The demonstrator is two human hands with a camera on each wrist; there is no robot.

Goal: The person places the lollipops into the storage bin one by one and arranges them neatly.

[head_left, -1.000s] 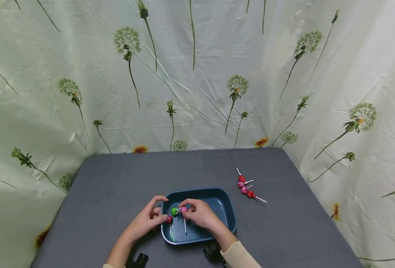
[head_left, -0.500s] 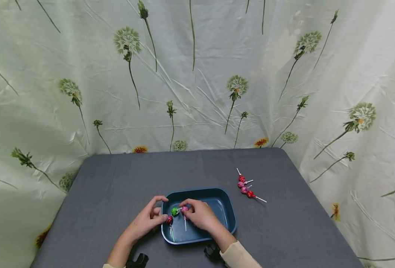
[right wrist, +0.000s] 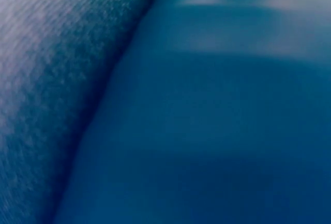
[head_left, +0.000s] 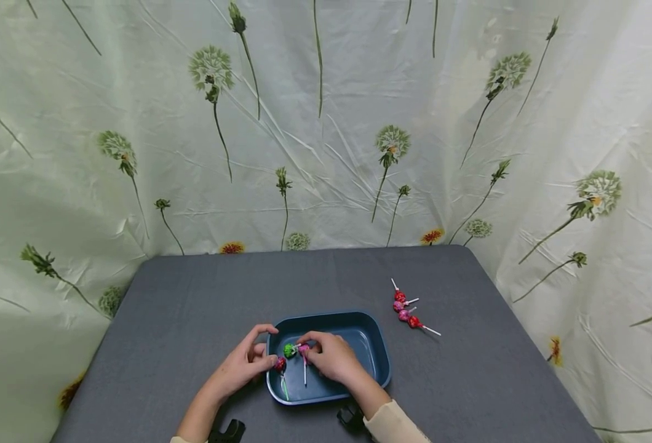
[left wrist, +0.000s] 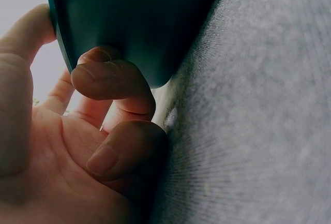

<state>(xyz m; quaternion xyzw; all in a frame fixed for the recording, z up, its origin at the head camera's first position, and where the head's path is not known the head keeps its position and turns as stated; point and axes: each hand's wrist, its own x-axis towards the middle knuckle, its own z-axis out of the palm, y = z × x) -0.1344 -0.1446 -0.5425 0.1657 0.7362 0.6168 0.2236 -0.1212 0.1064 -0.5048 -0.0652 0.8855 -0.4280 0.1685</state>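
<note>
In the blue tray [head_left: 367, 349], pink lollipop [head_left: 304, 349] part-hidden behind the right grip [head_left: 333, 357]

Gap between tray [head_left: 362, 347] and outer lollipops [head_left: 403, 315]

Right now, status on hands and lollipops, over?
Left hand gripping tray. Right hand pinching pink lollipop inside it. Green lollipop close beside that one.

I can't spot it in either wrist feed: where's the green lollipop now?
In the head view, the green lollipop lies inside the blue tray, toward its left end, just left of the pink lollipop the right hand pinches, near the dark red lollipop.
</note>
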